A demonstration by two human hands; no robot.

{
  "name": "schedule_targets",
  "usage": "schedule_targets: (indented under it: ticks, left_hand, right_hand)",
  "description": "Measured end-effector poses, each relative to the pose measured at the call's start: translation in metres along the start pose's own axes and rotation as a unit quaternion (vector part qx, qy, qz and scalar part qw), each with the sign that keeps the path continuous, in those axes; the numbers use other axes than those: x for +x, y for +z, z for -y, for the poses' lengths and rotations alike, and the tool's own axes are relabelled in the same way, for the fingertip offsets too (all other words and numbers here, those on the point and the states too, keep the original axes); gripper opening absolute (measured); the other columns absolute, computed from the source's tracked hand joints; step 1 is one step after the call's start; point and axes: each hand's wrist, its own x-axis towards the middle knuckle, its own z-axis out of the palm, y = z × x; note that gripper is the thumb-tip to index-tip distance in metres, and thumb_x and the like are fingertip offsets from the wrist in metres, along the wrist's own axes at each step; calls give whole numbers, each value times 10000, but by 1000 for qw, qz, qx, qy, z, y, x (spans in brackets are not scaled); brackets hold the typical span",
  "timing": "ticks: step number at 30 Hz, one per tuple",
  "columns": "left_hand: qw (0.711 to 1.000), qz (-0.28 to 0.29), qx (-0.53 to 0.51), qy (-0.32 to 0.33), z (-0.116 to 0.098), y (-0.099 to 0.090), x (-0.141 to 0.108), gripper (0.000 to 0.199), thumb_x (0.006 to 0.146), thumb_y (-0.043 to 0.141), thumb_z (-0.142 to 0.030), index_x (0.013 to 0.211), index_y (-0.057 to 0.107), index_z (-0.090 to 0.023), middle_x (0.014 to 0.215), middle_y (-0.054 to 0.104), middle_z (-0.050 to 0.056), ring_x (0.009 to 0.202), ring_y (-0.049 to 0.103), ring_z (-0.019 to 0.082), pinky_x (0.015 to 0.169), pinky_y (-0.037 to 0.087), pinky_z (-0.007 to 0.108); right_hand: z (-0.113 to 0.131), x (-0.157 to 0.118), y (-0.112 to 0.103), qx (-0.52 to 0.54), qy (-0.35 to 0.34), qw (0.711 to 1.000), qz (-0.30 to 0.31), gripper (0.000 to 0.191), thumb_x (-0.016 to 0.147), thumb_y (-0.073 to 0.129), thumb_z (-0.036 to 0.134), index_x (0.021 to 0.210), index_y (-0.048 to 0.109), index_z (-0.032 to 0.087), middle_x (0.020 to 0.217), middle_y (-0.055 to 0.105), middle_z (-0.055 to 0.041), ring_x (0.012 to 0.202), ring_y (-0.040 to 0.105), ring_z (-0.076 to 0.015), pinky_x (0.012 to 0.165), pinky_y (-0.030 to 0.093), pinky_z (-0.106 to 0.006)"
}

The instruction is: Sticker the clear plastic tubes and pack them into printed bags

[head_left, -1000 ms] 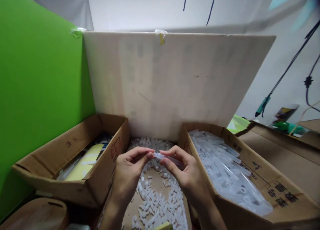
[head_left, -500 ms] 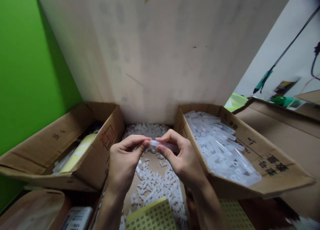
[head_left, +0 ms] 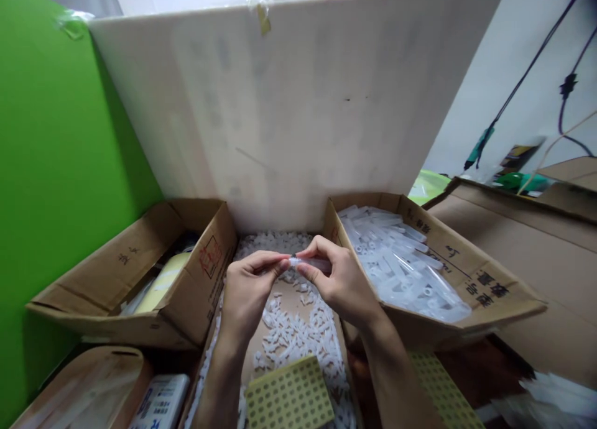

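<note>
My right hand [head_left: 342, 280] pinches a translucent plastic tube [head_left: 319, 264], most of it hidden behind the fingers. The fingertips of my left hand [head_left: 249, 289] are closed on a small white piece [head_left: 293, 261] at the tube's left end. Both hands meet above a cardboard tray [head_left: 291, 299] strewn with many small white plastic parts [head_left: 298, 336]. Nearer the camera, a yellow sheet with rows of dark dots [head_left: 289, 395] lies over some of those parts.
On the right, a cardboard box [head_left: 508, 292] holds many translucent tubes [head_left: 401, 267]. A left box [head_left: 97, 292] contains a yellow roll [head_left: 170, 280]. Behind stands a pale panel [head_left: 298, 118]; a green wall [head_left: 56, 155] is at the left. Another dotted sheet [head_left: 443, 388] lies lower right.
The camera view has shifted, so the panel's top edge now shows. Both hands remain together at the small piece and tube, with the left hand slightly further right in view.
</note>
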Motion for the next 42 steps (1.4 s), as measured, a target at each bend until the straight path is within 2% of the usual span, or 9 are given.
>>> schedule_targets:
  ticks: [3,6,8,12,17,23,27,35,42]
  left_hand:
    - [976,118,162,-87,28,-9,4,132,846,731,-282,874,805,-176,904,812,80,888,744,239,817,545,300]
    - [897,151,394,-134,63,-11,0,96,815,752,-196,905,772,-169,976,789,106,942,717,256,823,494,309]
    - [875,150,436,-149,82,-9,-5,124,746,797,-151,859,746,-159,948,770,115,935,704,272,799,468,312]
    - [873,160,443,-129,98,-5,-8,62,781,740,-129,761,692,-163,900,736,100,885,692,244,775,447,295]
    - [903,167,391,-58,79,-12,3,40,905,637,-186,881,666,-171,1002,737,100,954,688,226,857,475,298]
    - [990,123,69,25,36,-21,5,198,957,612,-364,1043,634,-187,927,744,39,875,727,183,828,547,283]
    - [996,85,5,41,19,-20,2,228,938,646,-372,1051,690,-179,877,739,30,829,720,174,798,554,274]
    - [993,75,45,83,4,-14,-2,322,981,581,-401,979,785,-151,664,697,24,613,639,152,610,513,239]
    - [973,48,50,218,-5,-6,-7,221,910,721,-317,1111,740,-227,1117,749,71,1026,702,202,927,535,300]
  right_hand:
    - [-3,2,2,-112,9,994,-15,87,867,715,162,848,643,207,873,737,-30,830,683,-216,708,473,-319]
    - [-6,3,4,-127,10,992,-21,76,881,699,149,872,651,208,894,742,-28,847,684,-212,729,467,-318]
    - [-6,3,4,-120,13,992,-23,73,875,703,151,876,658,208,877,741,-20,819,684,-203,716,469,-309]
    - [-3,1,1,-99,8,995,-24,67,885,674,144,884,685,210,826,731,-5,753,675,-187,668,465,-294]
    - [-2,0,-1,-88,-14,996,-29,129,859,681,102,883,731,218,896,744,-16,832,684,-197,748,486,-319]
    - [-2,0,-1,-82,-37,996,-28,182,844,670,65,894,754,218,919,747,-22,888,683,-208,809,497,-346]
    - [0,0,-2,-32,-39,999,-15,144,863,662,95,898,741,211,922,753,-21,897,697,-210,820,512,-347]
    - [5,-1,0,38,-47,998,12,75,878,698,186,930,744,213,973,712,-35,934,675,-197,780,514,-310]
    - [0,0,1,165,60,984,-42,355,916,690,523,819,607,192,613,589,34,441,419,-89,429,301,-229]
